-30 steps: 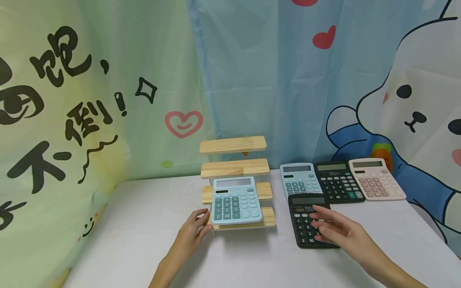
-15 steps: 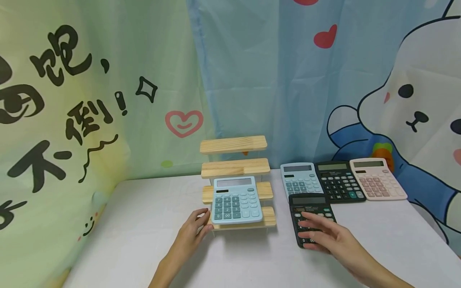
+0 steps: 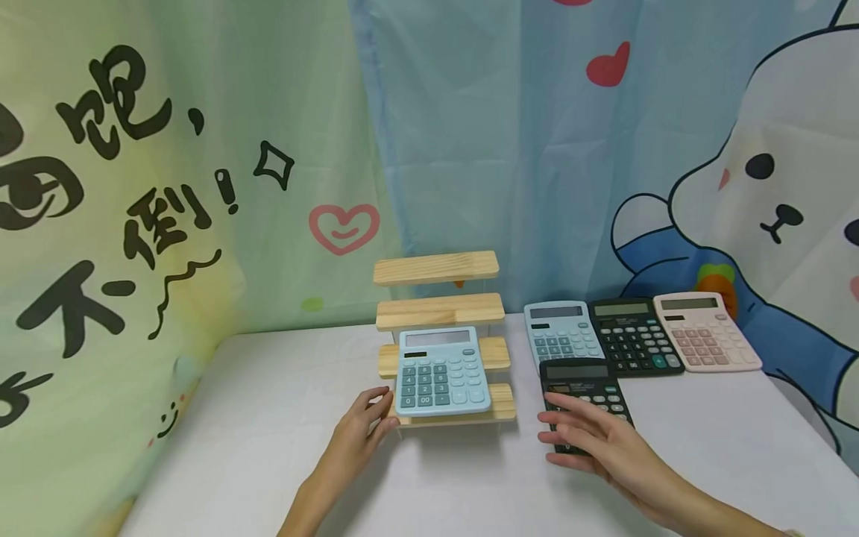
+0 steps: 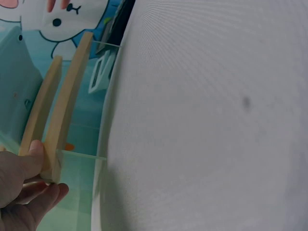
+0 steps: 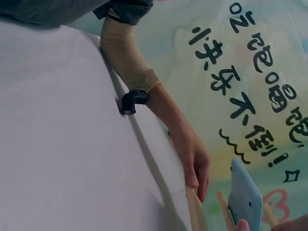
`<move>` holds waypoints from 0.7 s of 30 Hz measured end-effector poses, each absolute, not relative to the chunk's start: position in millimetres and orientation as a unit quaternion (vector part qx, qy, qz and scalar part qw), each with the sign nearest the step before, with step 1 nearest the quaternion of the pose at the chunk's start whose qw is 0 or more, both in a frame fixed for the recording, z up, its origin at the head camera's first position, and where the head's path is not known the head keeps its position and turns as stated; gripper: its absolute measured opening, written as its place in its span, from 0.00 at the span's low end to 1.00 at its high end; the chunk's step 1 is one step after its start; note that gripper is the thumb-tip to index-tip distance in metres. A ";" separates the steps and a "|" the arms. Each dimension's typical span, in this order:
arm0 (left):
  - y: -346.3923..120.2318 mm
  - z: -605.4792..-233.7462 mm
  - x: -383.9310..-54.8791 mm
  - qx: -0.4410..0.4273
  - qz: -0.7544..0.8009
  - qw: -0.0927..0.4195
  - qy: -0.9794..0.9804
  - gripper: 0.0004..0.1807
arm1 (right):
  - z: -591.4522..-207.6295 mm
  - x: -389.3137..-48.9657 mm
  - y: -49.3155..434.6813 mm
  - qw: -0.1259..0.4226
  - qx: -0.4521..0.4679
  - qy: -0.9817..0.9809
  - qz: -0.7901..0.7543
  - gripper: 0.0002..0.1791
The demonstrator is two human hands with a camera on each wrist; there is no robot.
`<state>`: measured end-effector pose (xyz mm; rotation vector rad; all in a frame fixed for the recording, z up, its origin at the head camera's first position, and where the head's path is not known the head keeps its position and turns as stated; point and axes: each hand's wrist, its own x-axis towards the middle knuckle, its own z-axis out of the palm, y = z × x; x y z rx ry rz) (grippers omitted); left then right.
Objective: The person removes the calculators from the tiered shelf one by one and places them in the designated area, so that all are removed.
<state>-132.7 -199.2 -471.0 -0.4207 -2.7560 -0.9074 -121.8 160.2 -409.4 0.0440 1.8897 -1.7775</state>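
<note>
A tiered wooden rack (image 3: 436, 268) with clear side supports stands mid-table. On its lower slats leans a light blue calculator (image 3: 443, 373), its back showing in the right wrist view. My left hand (image 3: 365, 429) pinches the left end of the lowest slat (image 4: 70, 106), thumb on one side and fingers on the other. To the right, my right hand (image 3: 597, 447) hovers with loosely spread fingers, holding nothing. It overlaps the lower part of a black calculator (image 3: 579, 371) in the head view, hiding many of its keys.
Behind the near black calculator stand a second light blue calculator (image 3: 562, 328), another black calculator (image 3: 634, 335) and a pink calculator (image 3: 706, 332) in a row. A white cloth covers the table (image 3: 268, 447). A printed curtain (image 3: 456, 149) hangs along the back and left.
My right hand has moved left and slightly down across the near black calculator. The left hand keeps its hold on the rack, and the calculators stay in place.
</note>
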 end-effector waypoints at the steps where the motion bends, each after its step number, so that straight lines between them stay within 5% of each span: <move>1: -199.0 -471.1 -132.8 -0.142 -0.308 0.104 -0.935 0.26 | -408.3 -122.2 158.6 0.273 0.014 0.701 -0.659 0.40; 21: -199.1 -472.2 -133.4 -0.148 -0.303 0.114 -0.935 0.25 | -383.7 -143.0 104.6 0.266 -0.038 0.684 -0.678 0.36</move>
